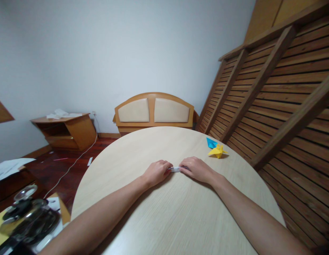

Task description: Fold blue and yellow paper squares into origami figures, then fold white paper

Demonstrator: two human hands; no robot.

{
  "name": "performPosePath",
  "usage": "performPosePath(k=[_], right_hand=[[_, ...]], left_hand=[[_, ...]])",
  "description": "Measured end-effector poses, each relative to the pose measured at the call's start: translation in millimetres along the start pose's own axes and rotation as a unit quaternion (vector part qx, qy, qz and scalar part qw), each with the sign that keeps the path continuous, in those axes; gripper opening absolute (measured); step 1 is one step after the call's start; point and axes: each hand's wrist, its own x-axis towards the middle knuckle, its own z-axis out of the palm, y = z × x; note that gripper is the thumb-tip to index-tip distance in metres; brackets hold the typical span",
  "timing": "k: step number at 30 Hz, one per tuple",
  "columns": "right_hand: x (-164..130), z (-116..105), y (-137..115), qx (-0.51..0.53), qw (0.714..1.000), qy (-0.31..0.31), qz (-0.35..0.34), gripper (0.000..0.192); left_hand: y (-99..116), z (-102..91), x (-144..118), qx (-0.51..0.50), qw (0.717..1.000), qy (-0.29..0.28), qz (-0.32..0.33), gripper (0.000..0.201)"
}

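Note:
A narrow folded strip of white paper (176,169) lies low over the middle of the round table (164,212). At its left end my left hand (158,172) is closed, fingertips pressed on the paper. My right hand (195,168) grips the opposite end in the same way. Only the short middle part of the strip shows; the fingers cover both ends. To the right of my right hand, apart from it, stand a yellow folded paper bird (217,152) and a blue folded paper piece (211,143).
Brown wooden slats (291,88) lean along the table's right side. Behind the table is a padded headboard (153,110). A glass pot (34,219) sits at the lower left, and a low cabinet (74,132) with papers on top is against the wall.

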Motion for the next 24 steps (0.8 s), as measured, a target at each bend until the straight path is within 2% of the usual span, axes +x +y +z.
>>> performPosePath(k=[7, 17, 24], right_hand=[[0, -3, 1, -0.033, 0.999, -0.003, 0.009, 0.023], [6, -3, -20, -0.031, 0.999, -0.008, 0.011, 0.03], [-1, -9, -7, 0.03, 0.999, 0.007, 0.036, 0.029]], left_hand=[[1, -2.1, 1, 0.046, 0.999, -0.012, -0.001, 0.019], [6, 0.1, 2, 0.021, 0.999, 0.018, 0.016, 0.023], [-1, -1.5, 3, 0.011, 1.0, 0.01, -0.02, 0.021]])
